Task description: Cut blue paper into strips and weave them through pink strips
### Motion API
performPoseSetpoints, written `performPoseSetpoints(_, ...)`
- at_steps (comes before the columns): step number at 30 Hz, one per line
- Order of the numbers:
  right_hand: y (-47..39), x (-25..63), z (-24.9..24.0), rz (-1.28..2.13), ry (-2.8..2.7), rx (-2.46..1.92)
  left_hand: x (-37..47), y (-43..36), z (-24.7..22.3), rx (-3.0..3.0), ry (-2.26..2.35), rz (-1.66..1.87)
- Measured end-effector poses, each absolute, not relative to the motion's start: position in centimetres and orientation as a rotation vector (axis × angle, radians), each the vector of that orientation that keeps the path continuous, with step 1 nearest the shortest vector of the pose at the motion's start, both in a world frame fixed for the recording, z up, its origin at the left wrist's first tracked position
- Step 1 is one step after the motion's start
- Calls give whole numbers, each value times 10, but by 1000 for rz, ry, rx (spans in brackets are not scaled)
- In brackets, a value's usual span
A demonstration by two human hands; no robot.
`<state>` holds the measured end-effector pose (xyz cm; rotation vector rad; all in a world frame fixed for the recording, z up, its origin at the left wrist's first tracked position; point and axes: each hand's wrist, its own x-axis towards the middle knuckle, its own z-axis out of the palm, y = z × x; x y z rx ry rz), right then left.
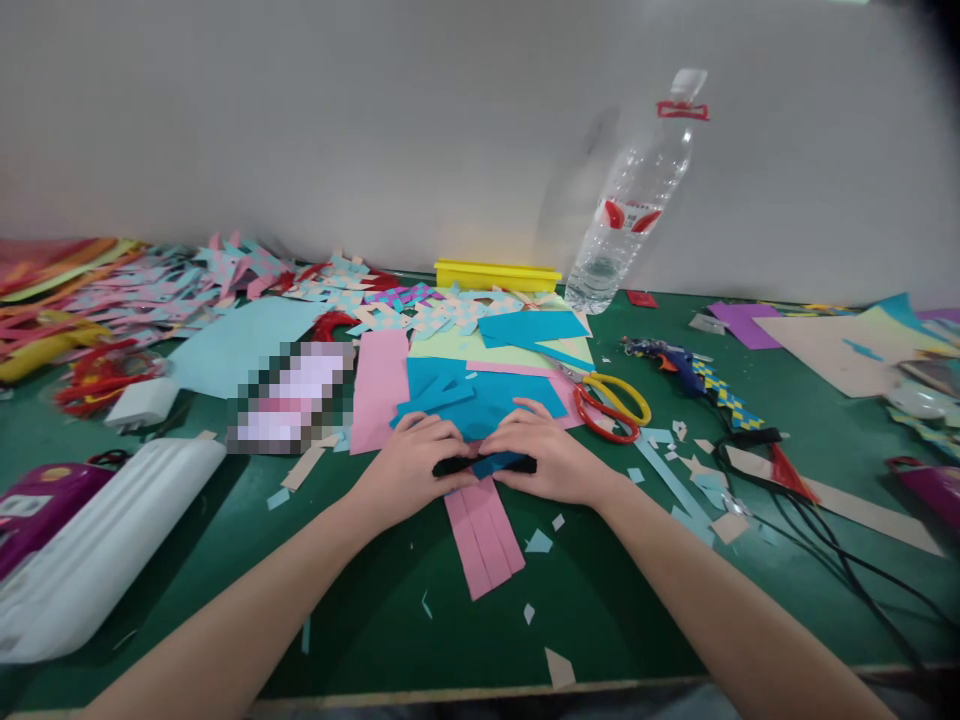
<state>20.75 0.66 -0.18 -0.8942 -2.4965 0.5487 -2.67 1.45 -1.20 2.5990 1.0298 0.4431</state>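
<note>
Both hands meet over a pink paper piece cut lengthwise into strips, its near end pointing toward me. A blue paper strip lies across its far part, between my fingers and thumbs. My left hand pinches the left side, where the strip is in dark shadow. My right hand is closed on the right side. My fingers hide how the strip passes the pink ones. Just beyond sit a larger blue paper sheet and loose blue strips. Scissors with red and yellow handles lie beyond my right hand.
A tilted water bottle leans on the wall. Left are a phone, a white charger and a long white object. Right are a glue gun and black cables. Paper scraps litter the green table.
</note>
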Motion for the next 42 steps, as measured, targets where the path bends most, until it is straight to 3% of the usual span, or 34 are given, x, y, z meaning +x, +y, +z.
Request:
performPoseSetpoints(36,10,212,0,522,-2527,-868,-20,12,-10,2558,967,471)
performPoseSetpoints(42,6,205,1,312,-2488,-809,-19,9,-4,2746,943,754)
